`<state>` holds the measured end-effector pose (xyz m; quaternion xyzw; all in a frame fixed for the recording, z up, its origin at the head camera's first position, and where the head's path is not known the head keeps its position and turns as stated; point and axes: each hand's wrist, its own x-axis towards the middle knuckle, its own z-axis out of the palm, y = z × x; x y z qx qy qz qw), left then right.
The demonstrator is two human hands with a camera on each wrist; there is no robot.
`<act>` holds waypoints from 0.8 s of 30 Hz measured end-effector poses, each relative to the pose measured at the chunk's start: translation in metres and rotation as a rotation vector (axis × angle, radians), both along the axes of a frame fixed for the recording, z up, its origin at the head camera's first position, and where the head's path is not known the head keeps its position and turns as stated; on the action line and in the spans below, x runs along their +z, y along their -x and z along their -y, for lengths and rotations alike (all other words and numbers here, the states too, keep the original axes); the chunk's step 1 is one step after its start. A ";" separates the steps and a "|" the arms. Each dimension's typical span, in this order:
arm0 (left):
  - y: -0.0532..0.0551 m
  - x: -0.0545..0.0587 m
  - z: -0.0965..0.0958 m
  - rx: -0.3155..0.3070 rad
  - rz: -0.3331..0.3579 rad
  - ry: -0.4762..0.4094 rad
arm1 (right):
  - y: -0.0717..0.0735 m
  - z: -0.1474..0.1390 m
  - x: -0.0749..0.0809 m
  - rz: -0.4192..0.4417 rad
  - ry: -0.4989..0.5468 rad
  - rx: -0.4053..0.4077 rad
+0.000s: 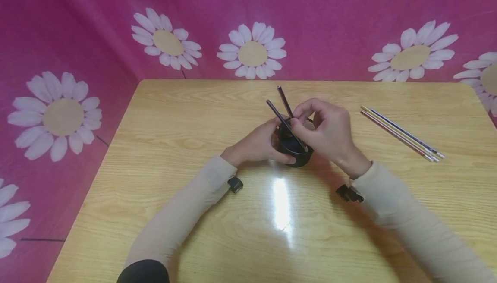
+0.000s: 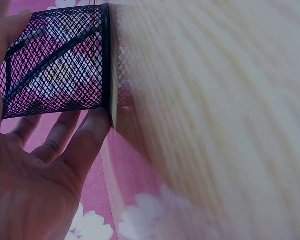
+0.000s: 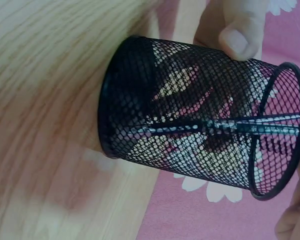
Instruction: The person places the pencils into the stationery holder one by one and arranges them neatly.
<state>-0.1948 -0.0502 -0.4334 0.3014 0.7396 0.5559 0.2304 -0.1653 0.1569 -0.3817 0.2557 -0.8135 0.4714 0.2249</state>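
Observation:
Near the middle of the table, a black mesh pencil cup stands upright, its weave clearest in the right wrist view. My left hand grips its left side, thumb in front and fingers around the back. Two dark pencils lean to the left out of the cup's mouth, their lower ends inside. My right hand is over the rim, with thumb and forefinger pinching a dark pencil; the fingertips partly hide which of the two. Through the mesh, a pencil's lower part shows inside the cup.
Several pencils with white ends lie side by side on the wooden table, to the right of my right hand. A pink cloth with large white daisies hangs behind the table and along its left side.

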 end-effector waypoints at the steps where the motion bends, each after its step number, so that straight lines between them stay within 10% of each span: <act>1: 0.000 0.000 0.000 0.001 -0.010 0.008 | 0.000 0.000 -0.001 -0.002 -0.012 -0.002; 24: 0.000 -0.001 0.002 0.001 -0.069 0.050 | -0.004 0.009 -0.005 0.042 -0.277 -0.085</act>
